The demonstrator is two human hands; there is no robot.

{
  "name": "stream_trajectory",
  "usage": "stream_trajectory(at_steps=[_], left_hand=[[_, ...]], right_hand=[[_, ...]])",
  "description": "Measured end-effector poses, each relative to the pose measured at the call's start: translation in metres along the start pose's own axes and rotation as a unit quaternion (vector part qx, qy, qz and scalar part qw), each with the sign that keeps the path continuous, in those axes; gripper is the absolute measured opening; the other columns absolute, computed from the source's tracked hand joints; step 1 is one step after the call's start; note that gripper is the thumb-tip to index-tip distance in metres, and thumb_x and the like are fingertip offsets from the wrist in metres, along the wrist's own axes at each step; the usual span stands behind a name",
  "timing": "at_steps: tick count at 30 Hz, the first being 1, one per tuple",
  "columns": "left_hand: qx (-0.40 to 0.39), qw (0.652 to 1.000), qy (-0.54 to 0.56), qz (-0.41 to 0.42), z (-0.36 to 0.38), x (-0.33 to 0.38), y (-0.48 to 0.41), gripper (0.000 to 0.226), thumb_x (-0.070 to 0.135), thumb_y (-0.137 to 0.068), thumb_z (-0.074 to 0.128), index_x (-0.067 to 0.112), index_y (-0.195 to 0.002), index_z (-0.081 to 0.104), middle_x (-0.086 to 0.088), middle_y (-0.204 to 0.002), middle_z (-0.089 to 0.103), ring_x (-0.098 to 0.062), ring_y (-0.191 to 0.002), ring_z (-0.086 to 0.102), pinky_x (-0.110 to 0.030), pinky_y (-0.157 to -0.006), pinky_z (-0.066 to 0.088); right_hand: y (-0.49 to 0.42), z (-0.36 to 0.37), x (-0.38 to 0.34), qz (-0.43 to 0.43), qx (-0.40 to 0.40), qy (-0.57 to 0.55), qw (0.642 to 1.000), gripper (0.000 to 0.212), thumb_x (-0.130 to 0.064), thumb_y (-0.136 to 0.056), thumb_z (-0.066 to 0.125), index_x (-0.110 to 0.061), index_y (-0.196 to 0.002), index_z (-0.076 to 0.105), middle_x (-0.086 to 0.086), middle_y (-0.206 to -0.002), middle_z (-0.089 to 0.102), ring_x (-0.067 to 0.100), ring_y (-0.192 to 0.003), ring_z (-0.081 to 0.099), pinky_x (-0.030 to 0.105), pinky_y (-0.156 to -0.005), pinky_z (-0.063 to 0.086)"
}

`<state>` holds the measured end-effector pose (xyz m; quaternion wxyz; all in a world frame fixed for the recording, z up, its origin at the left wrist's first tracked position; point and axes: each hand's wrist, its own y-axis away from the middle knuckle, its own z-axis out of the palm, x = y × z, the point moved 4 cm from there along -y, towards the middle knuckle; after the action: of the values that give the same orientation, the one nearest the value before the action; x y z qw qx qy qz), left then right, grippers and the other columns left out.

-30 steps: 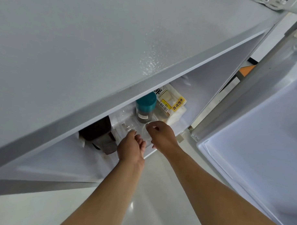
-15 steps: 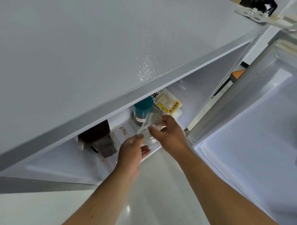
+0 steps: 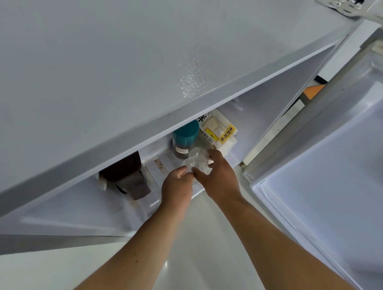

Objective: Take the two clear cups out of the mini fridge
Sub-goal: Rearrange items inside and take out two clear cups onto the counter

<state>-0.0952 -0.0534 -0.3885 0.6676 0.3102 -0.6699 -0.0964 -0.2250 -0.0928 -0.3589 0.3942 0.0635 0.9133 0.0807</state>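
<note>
Open mini fridge (image 3: 282, 111): right hand (image 3: 217, 178) and left hand (image 3: 177, 186) both pinch clear cups (image 3: 196, 162), apparently nested, at the shelf edge; withdrawal remains.

Head view, single wide-angle camera, looking forward and steeply down.

Sits above the mini fridge (image 3: 140, 70), whose flat white top fills the upper left half of frame; the open compartment shows only as a narrow wedge beneath it. Open door (image 3: 339, 172) runs down the right edge. Both forearms enter from the bottom, close to the lens. Pale floor (image 3: 190, 264) below. Edges bend noticeably.
</note>
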Motion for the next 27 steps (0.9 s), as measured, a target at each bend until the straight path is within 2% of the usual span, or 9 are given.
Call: stream_trajectory(at_steps=[3,6,8,10,14,17,19,24,27], left_hand=[[-0.012,1.000,0.010,-0.014,0.003,0.003,0.002,0.036,0.029,-0.099,0.061,0.022,-0.135,0.063,-0.001,-0.134,0.067,-0.021,-0.120,0.065,-0.046,-0.108,0.051],[0.001,1.000,-0.002,0.004,-0.005,0.007,0.009,0.029,0.031,-0.097,0.059,0.026,-0.125,0.066,-0.002,-0.129,0.069,-0.020,-0.115,0.067,-0.047,-0.103,0.054],[0.028,0.999,0.029,0.033,-0.020,0.010,0.019,0.021,0.033,-0.095,0.057,0.027,-0.109,0.070,-0.001,-0.115,0.074,-0.014,-0.098,0.072,-0.041,-0.087,0.061],[0.069,0.993,0.086,0.044,-0.041,0.013,0.034,0.017,0.036,-0.095,0.058,0.030,-0.092,0.073,-0.001,-0.099,0.074,-0.011,-0.077,0.071,-0.034,-0.068,0.058],[0.134,0.975,0.179,0.015,-0.070,0.021,0.065,0.035,0.061,-0.081,0.059,0.030,-0.078,0.075,0.003,-0.080,0.072,-0.013,-0.057,0.057,-0.036,-0.063,0.052],[0.147,0.964,0.220,0.005,-0.072,0.032,0.079,0.047,0.071,-0.078,0.057,0.027,-0.073,0.073,0.004,-0.073,0.067,-0.012,-0.053,0.050,-0.036,-0.060,0.045],[0.153,0.961,0.230,-0.001,-0.072,0.038,0.083,0.053,0.075,-0.079,0.054,0.025,-0.072,0.072,0.002,-0.071,0.065,-0.014,-0.051,0.048,-0.036,-0.059,0.043],[0.190,0.950,0.246,0.000,-0.078,0.044,0.086,0.050,0.063,-0.093,0.052,0.023,-0.071,0.071,-0.002,-0.070,0.067,-0.016,-0.051,0.053,-0.032,-0.051,0.045],[0.187,0.955,0.233,0.005,-0.078,0.046,0.086,0.045,0.057,-0.100,0.052,0.023,-0.076,0.070,-0.002,-0.072,0.070,-0.014,-0.054,0.058,-0.029,-0.047,0.048]], right_hand=[[0.000,0.000,0.004,0.007,-0.005,0.007,1.000,0.070,-0.053,-0.084,0.079,-0.036,-0.142,0.045,-0.008,-0.139,0.062,0.021,-0.120,0.063,0.042,-0.099,0.054],[0.006,-0.006,0.007,-0.004,0.000,0.027,1.000,0.070,-0.057,-0.085,0.075,-0.039,-0.145,0.043,-0.010,-0.143,0.059,0.019,-0.122,0.062,0.044,-0.101,0.054],[0.013,-0.014,0.010,-0.019,0.017,0.046,0.999,0.070,-0.060,-0.086,0.072,-0.040,-0.145,0.041,-0.012,-0.144,0.056,0.016,-0.121,0.060,0.043,-0.097,0.056],[0.021,-0.021,0.007,-0.041,0.043,0.052,0.997,0.064,-0.060,-0.087,0.069,-0.040,-0.142,0.043,-0.012,-0.142,0.055,0.015,-0.118,0.060,0.041,-0.093,0.057],[0.032,-0.028,-0.031,-0.118,0.088,0.032,0.989,0.038,-0.050,-0.091,0.068,-0.036,-0.124,0.056,-0.013,-0.120,0.064,0.009,-0.098,0.063,0.035,-0.081,0.060],[0.030,-0.021,-0.078,-0.159,0.037,-0.005,0.987,0.018,-0.043,-0.096,0.062,-0.029,-0.106,0.066,-0.012,-0.095,0.066,0.003,-0.079,0.061,0.029,-0.070,0.057],[0.027,-0.012,-0.112,-0.174,-0.012,-0.009,0.985,0.023,-0.045,-0.098,0.059,-0.024,-0.099,0.069,-0.011,-0.087,0.067,0.003,-0.074,0.061,0.028,-0.067,0.054],[0.026,0.012,-0.164,-0.144,-0.169,0.010,0.975,0.039,-0.047,-0.098,0.059,-0.012,-0.098,0.076,0.002,-0.095,0.075,0.019,-0.084,0.068,0.042,-0.083,0.058],[0.028,0.013,-0.172,-0.132,-0.198,-0.002,0.971,0.040,-0.038,-0.100,0.060,0.000,-0.101,0.074,0.014,-0.096,0.076,0.027,-0.086,0.071,0.048,-0.087,0.057]])
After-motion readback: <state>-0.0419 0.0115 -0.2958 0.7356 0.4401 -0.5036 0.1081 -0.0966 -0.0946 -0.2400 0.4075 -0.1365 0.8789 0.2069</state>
